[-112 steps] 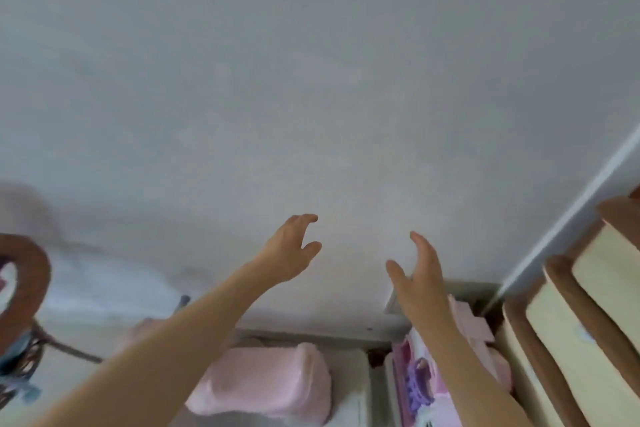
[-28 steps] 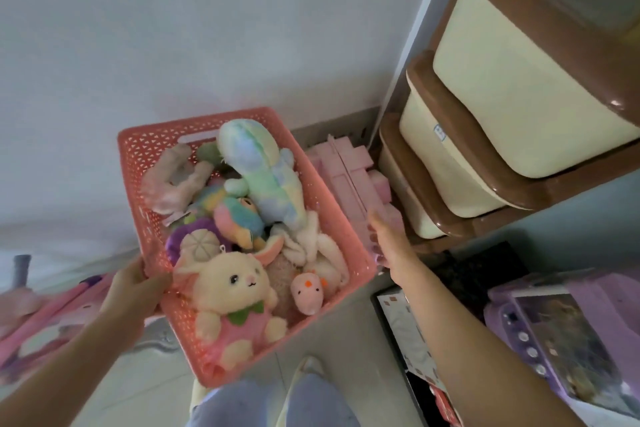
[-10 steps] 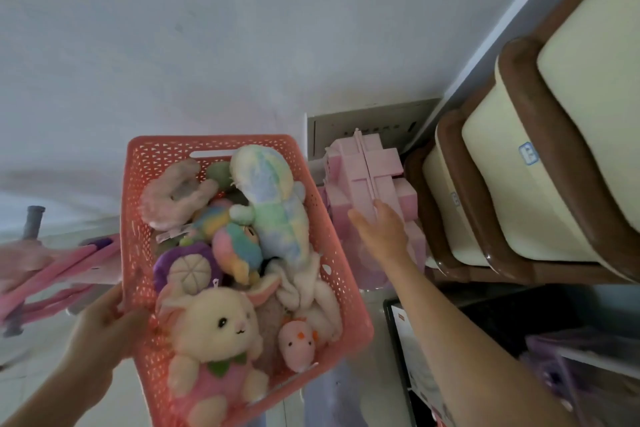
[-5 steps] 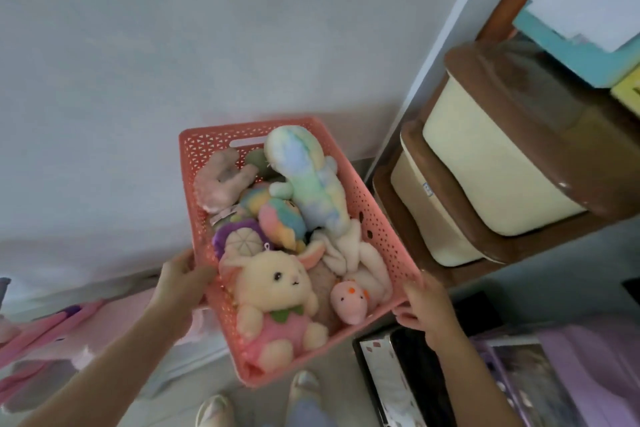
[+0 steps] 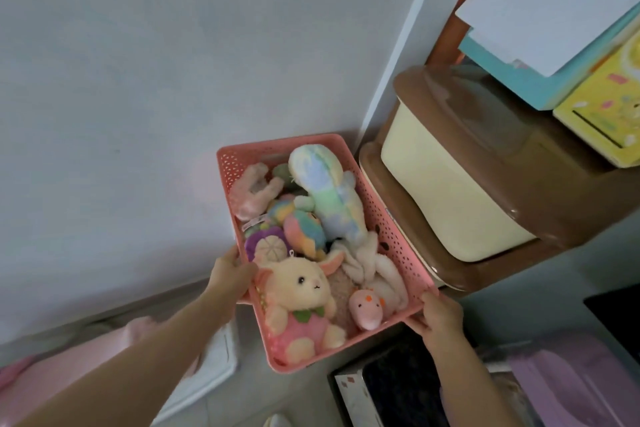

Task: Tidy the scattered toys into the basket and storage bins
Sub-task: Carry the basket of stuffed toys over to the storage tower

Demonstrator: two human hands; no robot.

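Gripping the pink basket (image 5: 388, 218) by opposite rims, left hand (image 5: 231, 276) and right hand (image 5: 439, 317) both curled tight, held in the air beside the stacked storage bins (image 5: 446, 191), risking a tilt toward the near corner that spills the bunny plush (image 5: 298, 302).

We see soft, dim, even light with faint shadows; lines bow toward the frame edges, and the lower left corner is blurred.
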